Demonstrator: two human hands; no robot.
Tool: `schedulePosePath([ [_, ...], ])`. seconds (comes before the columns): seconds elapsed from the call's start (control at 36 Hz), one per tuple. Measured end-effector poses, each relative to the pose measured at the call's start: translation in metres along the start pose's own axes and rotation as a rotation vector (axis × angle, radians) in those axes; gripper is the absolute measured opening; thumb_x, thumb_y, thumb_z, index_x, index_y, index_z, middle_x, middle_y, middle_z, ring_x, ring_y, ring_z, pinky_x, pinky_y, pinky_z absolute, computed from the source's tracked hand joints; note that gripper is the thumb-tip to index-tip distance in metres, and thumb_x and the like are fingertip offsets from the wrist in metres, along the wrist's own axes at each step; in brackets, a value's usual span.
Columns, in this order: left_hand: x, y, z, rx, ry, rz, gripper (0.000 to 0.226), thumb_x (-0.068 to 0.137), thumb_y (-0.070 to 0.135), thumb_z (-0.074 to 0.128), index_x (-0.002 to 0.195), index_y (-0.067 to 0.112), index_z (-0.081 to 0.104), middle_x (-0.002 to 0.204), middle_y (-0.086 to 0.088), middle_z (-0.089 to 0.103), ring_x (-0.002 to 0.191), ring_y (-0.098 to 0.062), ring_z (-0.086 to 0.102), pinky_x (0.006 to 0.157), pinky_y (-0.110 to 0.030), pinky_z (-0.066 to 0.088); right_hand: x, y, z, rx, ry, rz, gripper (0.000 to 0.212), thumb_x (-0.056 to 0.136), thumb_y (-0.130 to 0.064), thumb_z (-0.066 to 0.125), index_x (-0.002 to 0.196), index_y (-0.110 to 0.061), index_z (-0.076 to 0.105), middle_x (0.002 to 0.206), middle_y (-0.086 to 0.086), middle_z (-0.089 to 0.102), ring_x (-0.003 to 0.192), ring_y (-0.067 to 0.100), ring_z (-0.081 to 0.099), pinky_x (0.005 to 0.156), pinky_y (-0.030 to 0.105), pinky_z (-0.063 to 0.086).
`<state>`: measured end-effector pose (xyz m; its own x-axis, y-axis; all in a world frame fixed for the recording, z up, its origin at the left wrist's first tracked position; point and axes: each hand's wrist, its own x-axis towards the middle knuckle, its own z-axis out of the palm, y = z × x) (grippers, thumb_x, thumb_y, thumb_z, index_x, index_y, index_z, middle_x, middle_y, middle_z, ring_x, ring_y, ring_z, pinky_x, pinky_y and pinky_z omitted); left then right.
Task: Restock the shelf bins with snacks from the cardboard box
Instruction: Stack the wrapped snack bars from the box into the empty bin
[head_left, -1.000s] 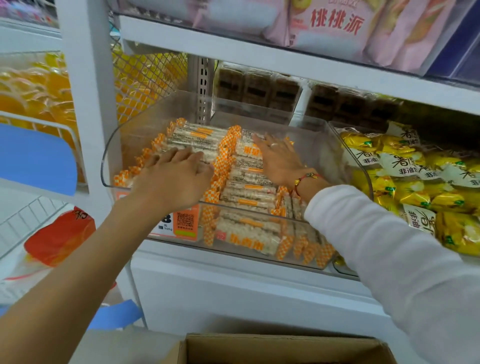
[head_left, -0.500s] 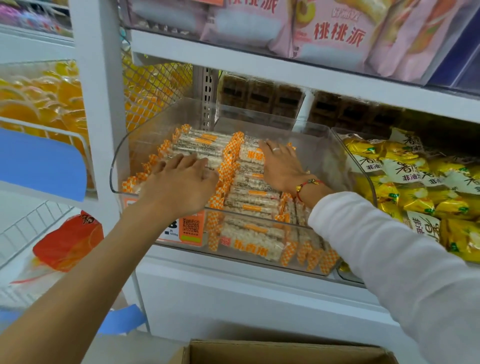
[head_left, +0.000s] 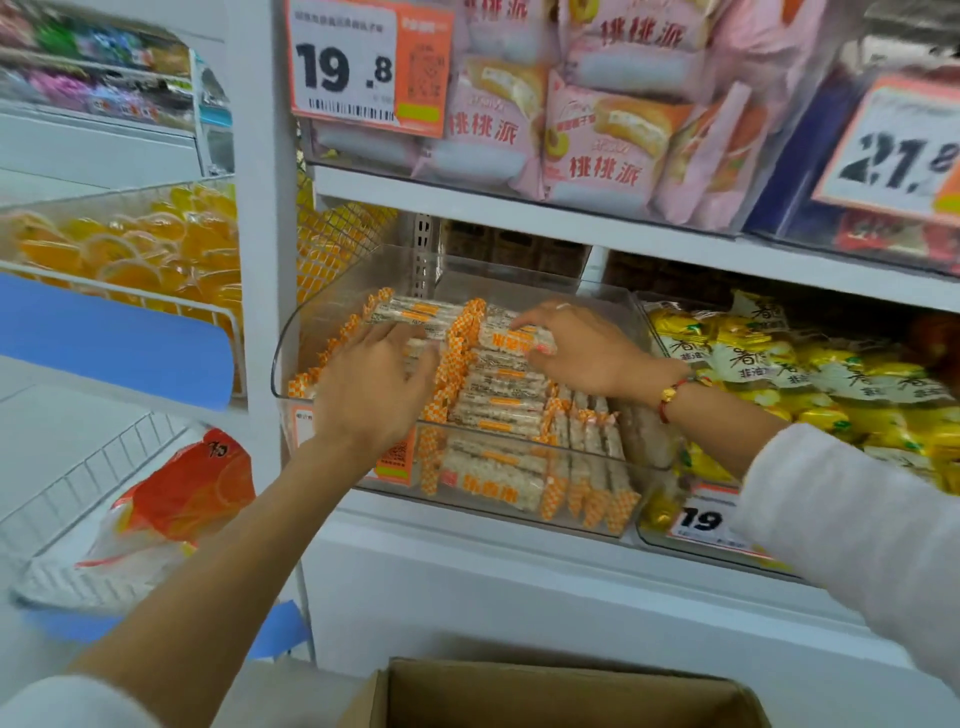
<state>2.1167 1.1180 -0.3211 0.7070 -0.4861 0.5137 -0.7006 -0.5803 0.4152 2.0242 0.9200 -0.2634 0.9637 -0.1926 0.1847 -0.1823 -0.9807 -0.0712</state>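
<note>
Both hands palm-down — left hand (head_left: 370, 384), right hand (head_left: 582, 351) — on snack bars (head_left: 498, 395).

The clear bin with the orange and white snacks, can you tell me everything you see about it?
The clear bin looks like see-through plastic, with tall sides and a lower front wall with rounded corners. It sits on the white shelf, beside a bin of yellow packets. Inside lie rows of orange-and-white snack bars, some flat, some standing on edge at the right. An orange label sticks to its front. The left hand rests on the bars; the right hand pinches one bar.
</note>
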Motion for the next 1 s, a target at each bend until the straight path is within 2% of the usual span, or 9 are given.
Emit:
schedulePosePath([
  [0.14,-0.033,0.022,-0.003,-0.068,0.266,0.236,0.03,0.093,0.031,0.043,0.104,0.019,0.067,0.107,0.001,0.066,0.103,-0.023,0.055,0.087,-0.037,0.038,-0.082,-0.019,-0.021,0.181,0.145,-0.082,0.028,0.093,-0.027,0.059,0.12,-0.029,0.063,0.101,-0.009,0.061,0.092,0.015,0.059,0.079,0.033,0.048],
  [0.22,-0.056,0.049,-0.004,-0.111,0.258,0.35,0.022,0.09,0.022,0.049,0.103,0.017,0.067,0.106,0.001,0.067,0.099,-0.023,0.056,0.084,-0.036,0.039,-0.137,-0.023,-0.017,0.303,0.108,-0.068,0.025,0.091,-0.02,0.062,0.114,-0.028,0.067,0.088,-0.012,0.064,0.07,0.004,0.057,0.064,0.019,0.043],
  [0.28,-0.075,0.065,0.0,-0.19,0.206,0.33,0.026,0.09,0.024,0.046,0.104,0.017,0.066,0.11,0.0,0.066,0.102,-0.024,0.058,0.083,-0.037,0.044,-0.171,-0.02,-0.003,0.387,-0.001,-0.013,0.022,0.091,-0.019,0.062,0.111,-0.027,0.068,0.083,-0.012,0.064,0.067,0.003,0.058,0.062,0.015,0.041],
  [0.42,-0.148,0.082,0.03,-0.313,0.094,0.181,0.019,0.094,0.022,0.05,0.103,0.023,0.066,0.112,0.008,0.064,0.104,-0.011,0.052,0.069,-0.029,0.05,-0.24,0.007,0.059,0.5,-0.239,0.178,0.02,0.096,-0.024,0.057,0.112,-0.034,0.065,0.093,-0.013,0.062,0.083,0.006,0.06,0.077,0.029,0.05],
  [0.58,-0.247,0.053,0.078,-0.248,-0.119,0.123,0.017,0.093,0.017,0.053,0.101,0.027,0.065,0.108,0.012,0.063,0.095,-0.005,0.054,0.063,-0.026,0.048,-0.309,0.024,0.148,0.593,-0.301,0.394,0.024,0.097,-0.022,0.053,0.117,-0.031,0.063,0.106,-0.011,0.062,0.101,0.01,0.061,0.09,0.028,0.05],
  [0.67,-0.279,0.032,0.098,-0.182,-0.331,0.068,0.022,0.09,0.01,0.059,0.103,0.026,0.066,0.11,0.012,0.062,0.099,-0.007,0.058,0.072,-0.02,0.041,-0.336,0.028,0.19,0.536,-0.363,0.47,0.028,0.099,-0.023,0.047,0.123,-0.031,0.058,0.11,-0.01,0.062,0.099,0.013,0.063,0.078,0.021,0.049],
  [0.75,-0.304,0.011,0.117,-0.137,-0.516,0.013,0.022,0.092,0.013,0.055,0.105,0.028,0.065,0.109,0.018,0.059,0.103,-0.005,0.055,0.073,-0.018,0.041,-0.359,0.034,0.224,0.378,-0.436,0.472,0.04,0.098,-0.023,0.045,0.138,-0.027,0.047,0.123,0.0,0.061,0.108,0.017,0.059,0.081,0.029,0.049],
  [0.89,-0.327,-0.011,0.151,-0.033,-0.801,-0.246,0.028,0.095,0.022,0.05,0.12,0.028,0.061,0.122,0.009,0.058,0.11,-0.013,0.056,0.082,-0.027,0.047,-0.382,0.042,0.272,0.218,-0.584,0.463,0.048,0.096,-0.023,0.043,0.144,-0.02,0.039,0.141,0.01,0.047,0.127,0.029,0.045,0.099,0.036,0.043],
  [1.0,-0.326,-0.012,0.181,-0.105,-0.911,-0.444,0.021,0.095,0.021,0.051,0.111,0.019,0.064,0.114,-0.001,0.06,0.098,-0.018,0.058,0.073,-0.027,0.048,-0.378,0.045,0.301,0.175,-0.594,0.472,0.053,0.092,-0.021,0.046,0.144,-0.016,0.037,0.148,0.008,0.038,0.134,0.026,0.037,0.111,0.038,0.032],
])
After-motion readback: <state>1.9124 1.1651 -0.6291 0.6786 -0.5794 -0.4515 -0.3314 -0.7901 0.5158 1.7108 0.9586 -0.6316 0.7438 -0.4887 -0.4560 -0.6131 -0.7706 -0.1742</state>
